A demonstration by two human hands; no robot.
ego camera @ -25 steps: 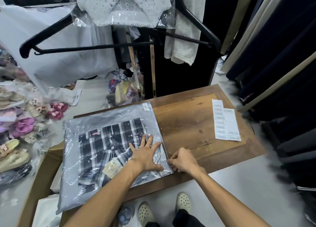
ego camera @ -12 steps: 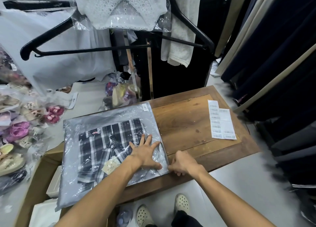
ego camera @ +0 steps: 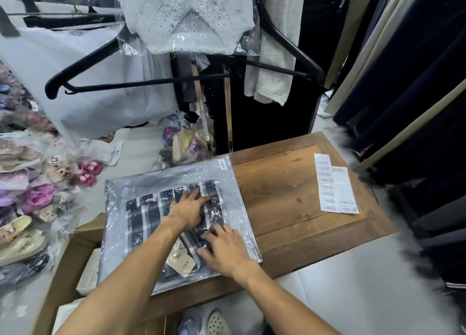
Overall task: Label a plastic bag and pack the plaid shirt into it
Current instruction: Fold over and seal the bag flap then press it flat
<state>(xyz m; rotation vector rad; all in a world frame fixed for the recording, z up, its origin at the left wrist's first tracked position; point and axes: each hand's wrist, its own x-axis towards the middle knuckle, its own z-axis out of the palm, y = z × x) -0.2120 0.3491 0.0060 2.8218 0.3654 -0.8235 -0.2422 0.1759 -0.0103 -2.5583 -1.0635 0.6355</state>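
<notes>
A clear plastic bag (ego camera: 151,183) lies flat on the left half of the wooden table (ego camera: 282,190). Inside it is the folded black-and-white plaid shirt (ego camera: 148,218) with a tan hang tag (ego camera: 182,265). A small barcode label (ego camera: 222,164) is stuck at the bag's far right corner. My left hand (ego camera: 187,209) rests flat on the bag over the shirt's upper part, fingers spread. My right hand (ego camera: 224,249) presses flat on the bag near its lower right side, fingers apart. Neither hand grips anything.
A sheet of barcode labels (ego camera: 336,185) lies on the table's right side. Black hangers (ego camera: 141,82) and bagged white garments hang just beyond the table. Bagged shoes (ego camera: 30,203) pile at the left. A cardboard box (ego camera: 63,266) sits at lower left. Dark clothes hang at the right.
My left hand slid up the bag toward the shirt's collar. My right hand moved from the bag's right edge onto the bag, over the shirt's lower part.
</notes>
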